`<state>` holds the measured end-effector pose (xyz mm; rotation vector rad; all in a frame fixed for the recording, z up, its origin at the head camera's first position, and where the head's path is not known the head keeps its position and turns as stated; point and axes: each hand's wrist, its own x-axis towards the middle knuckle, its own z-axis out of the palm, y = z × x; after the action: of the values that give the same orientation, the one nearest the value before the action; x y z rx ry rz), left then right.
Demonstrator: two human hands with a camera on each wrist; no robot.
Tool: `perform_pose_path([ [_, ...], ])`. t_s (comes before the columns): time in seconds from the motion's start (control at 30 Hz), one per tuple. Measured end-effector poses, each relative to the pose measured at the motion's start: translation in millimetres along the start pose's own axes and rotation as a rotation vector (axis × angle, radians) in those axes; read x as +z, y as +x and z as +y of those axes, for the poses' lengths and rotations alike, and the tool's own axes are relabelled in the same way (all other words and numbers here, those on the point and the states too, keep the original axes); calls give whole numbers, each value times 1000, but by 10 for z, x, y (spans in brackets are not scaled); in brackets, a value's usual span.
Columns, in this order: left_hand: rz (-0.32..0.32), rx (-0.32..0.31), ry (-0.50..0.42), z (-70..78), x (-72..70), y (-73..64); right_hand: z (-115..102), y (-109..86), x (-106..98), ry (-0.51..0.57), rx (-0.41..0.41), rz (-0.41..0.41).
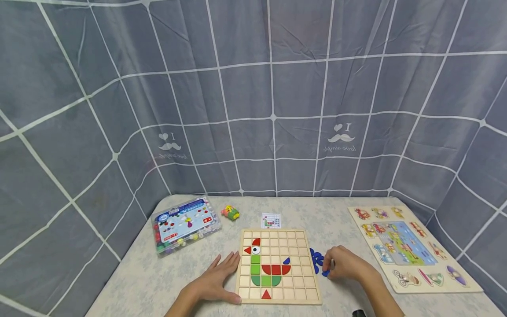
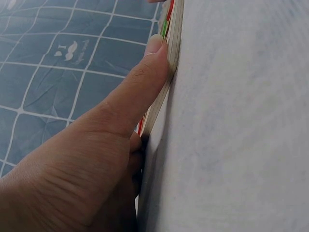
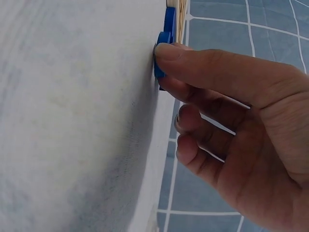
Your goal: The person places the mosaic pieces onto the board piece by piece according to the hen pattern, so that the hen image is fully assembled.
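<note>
A wooden grid board [image 1: 299, 281] lies on the table, with red, green and blue pieces on it forming a bird-like figure with an eye piece [image 1: 255, 250]. My left hand [image 1: 215, 279] rests along its left edge, fingers spread and thumb at the near left corner; in the left wrist view the thumb [image 2: 140, 79] touches the board's side. To the right of the board, my right hand [image 1: 344, 264] pinches a blue piece [image 3: 161, 60] between thumb and fingers, close over the table. More blue pieces [image 1: 315, 255] lie loose beside the board's right edge.
Behind the board lies a small pattern card [image 1: 271, 220]. A clear box of beads [image 1: 186, 224] and a small colourful toy [image 1: 230, 212] are at the back left. A wooden picture puzzle [image 1: 412, 251] lies at the right. A dark object [image 1: 358, 313] shows at the front edge.
</note>
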<state>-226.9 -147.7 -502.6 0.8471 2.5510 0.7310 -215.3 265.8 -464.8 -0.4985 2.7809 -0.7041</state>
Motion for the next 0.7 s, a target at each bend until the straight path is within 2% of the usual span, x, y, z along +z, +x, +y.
perform_pose_path([
  [0.23, 1, -1, 14, -5, -1, 3, -13, 5, 9, -3, 10, 15],
  [0.37, 1, 12, 17, -9, 1, -4, -15, 29, 10, -14, -39, 27],
  [0.53, 11, 30, 36, -15, 7, -15, -63, 134, 12, -23, -108, 35],
  [0.7, 19, 32, 33, -2, 9, -15, -183, 313, -4, -51, -112, 24],
])
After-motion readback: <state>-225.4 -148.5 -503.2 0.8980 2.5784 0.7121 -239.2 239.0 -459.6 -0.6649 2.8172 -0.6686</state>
